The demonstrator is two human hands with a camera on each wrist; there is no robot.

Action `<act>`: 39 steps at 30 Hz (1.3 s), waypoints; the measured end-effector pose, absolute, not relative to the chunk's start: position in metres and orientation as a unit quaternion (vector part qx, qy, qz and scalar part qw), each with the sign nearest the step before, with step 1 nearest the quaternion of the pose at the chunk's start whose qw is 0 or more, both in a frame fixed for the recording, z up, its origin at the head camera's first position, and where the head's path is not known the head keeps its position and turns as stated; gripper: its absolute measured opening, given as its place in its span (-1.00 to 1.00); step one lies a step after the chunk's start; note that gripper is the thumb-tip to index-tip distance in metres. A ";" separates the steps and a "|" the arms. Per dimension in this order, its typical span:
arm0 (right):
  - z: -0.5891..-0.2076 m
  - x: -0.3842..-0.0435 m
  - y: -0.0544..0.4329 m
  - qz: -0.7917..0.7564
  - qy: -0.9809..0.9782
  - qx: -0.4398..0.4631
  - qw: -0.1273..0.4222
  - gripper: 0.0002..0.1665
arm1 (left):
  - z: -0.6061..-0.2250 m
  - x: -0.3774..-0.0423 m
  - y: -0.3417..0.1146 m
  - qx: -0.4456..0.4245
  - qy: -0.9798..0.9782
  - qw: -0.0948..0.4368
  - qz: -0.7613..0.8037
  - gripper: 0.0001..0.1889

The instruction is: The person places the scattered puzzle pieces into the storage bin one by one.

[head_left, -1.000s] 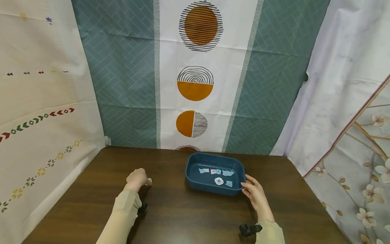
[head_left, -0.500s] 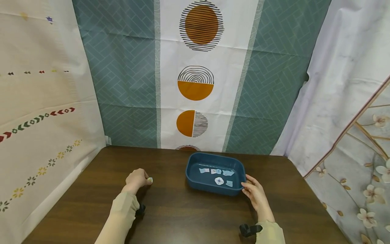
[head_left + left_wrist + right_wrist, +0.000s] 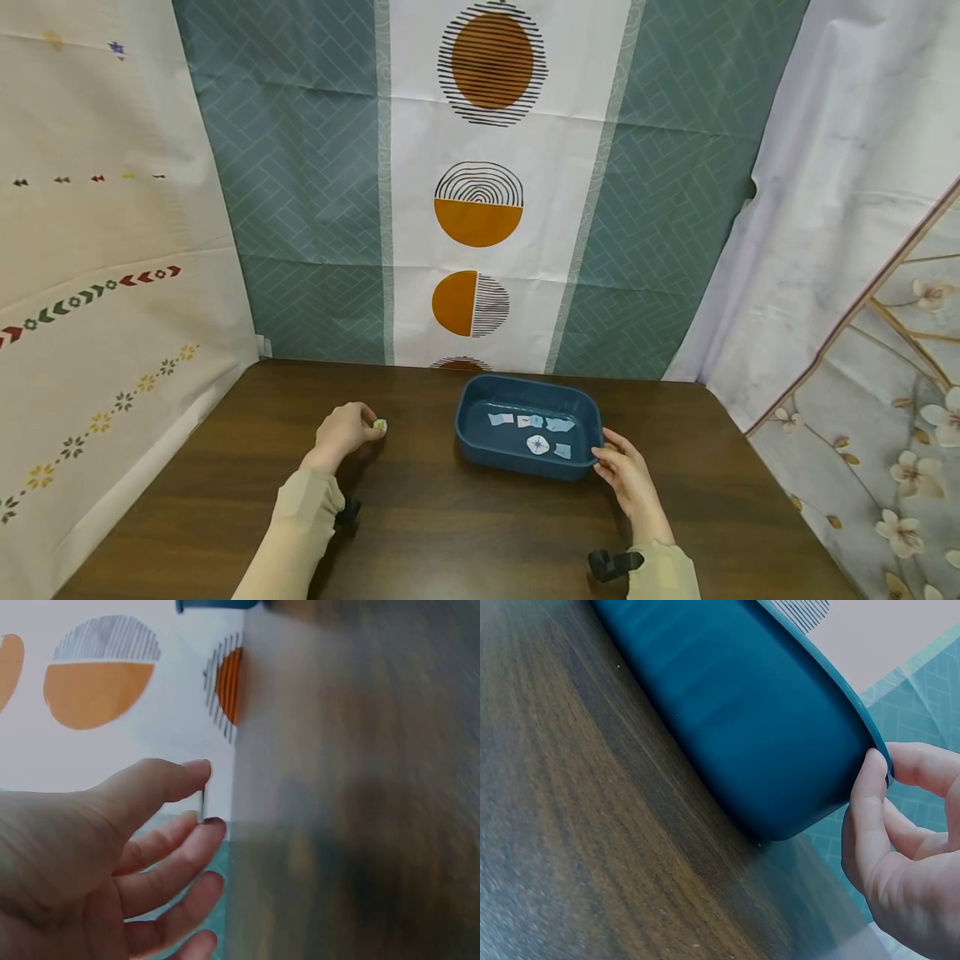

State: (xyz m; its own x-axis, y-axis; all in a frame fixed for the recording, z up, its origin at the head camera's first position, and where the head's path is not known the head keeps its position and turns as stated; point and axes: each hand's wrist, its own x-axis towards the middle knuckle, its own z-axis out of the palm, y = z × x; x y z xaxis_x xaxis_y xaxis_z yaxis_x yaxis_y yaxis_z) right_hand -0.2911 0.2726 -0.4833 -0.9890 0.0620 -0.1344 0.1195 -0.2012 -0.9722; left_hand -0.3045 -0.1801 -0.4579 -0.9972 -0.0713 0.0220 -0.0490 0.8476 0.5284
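Observation:
My left hand [image 3: 347, 432] pinches a small flat piece [image 3: 380, 426] with white and yellow-green colouring, above the left part of the table. In the left wrist view the piece [image 3: 201, 805] appears edge-on between thumb and fingertips. A dark blue rectangular plastic bin [image 3: 517, 465] stands right of centre. At its right end my right hand [image 3: 634, 483] grips the rim, thumb outside the wall; the right wrist view shows this hand [image 3: 919, 859] close up. Several light blue and white flat pieces [image 3: 560, 425] lie on the bin's floor, one of them [image 3: 537, 444] bearing a compass star.
The dark brown wooden table [image 3: 450, 533] carries the bin. Behind it hangs a green and white curtain [image 3: 315, 208] with orange circles. Patterned cloths hang at the left [image 3: 127, 325] and right [image 3: 810, 250] sides. Black straps sit on both wrists.
My left hand has lifted off the table with the small piece and shifted slightly right and away, towards the bin. The right hand and the bin have kept their places.

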 end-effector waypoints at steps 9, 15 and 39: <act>-0.484 -0.292 0.273 -0.771 0.633 0.072 0.018 -0.28 | -0.441 -0.310 -0.158 0.002 -0.950 0.071 -0.303 -0.71; -0.485 -0.292 0.273 -0.768 0.636 0.073 0.018 -0.28 | -0.429 -0.319 -0.135 -0.029 -0.942 0.089 -0.323 -0.72; -0.486 -0.291 0.272 -0.768 0.635 0.078 0.011 -0.29 | -0.434 -0.350 -0.018 -0.159 -0.931 0.045 -0.326 -0.73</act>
State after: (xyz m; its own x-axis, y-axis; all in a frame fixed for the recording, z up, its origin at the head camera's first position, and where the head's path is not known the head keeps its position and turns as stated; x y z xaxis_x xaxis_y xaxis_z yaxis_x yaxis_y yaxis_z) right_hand -0.2915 0.2715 -0.4865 -0.9877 0.0827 -0.1329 0.1150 -0.1921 -0.9746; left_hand -0.3501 -0.0182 -0.4339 -0.9456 0.2664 0.1866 0.3247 0.7369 0.5929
